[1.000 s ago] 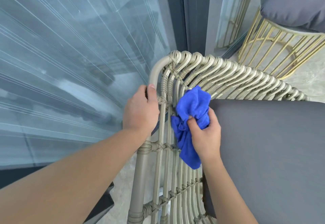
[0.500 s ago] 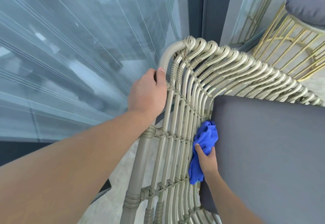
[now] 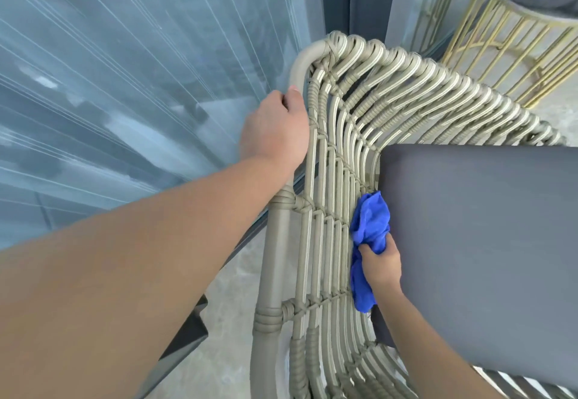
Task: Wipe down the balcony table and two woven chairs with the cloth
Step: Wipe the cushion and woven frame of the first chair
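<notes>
Right hand point(image 3: 382, 265) grips cloth point(image 3: 370, 223), apparently touching chair point(image 3: 331, 160).

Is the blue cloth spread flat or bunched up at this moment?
Bunched up. The blue cloth is crumpled in folds in the right hand, which grips it against the woven chair, one end hanging below.

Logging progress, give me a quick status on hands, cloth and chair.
Left hand grips the chair frame. Right hand holds blue cloth against the woven side. Grey cushion crowds the cloth.
</notes>
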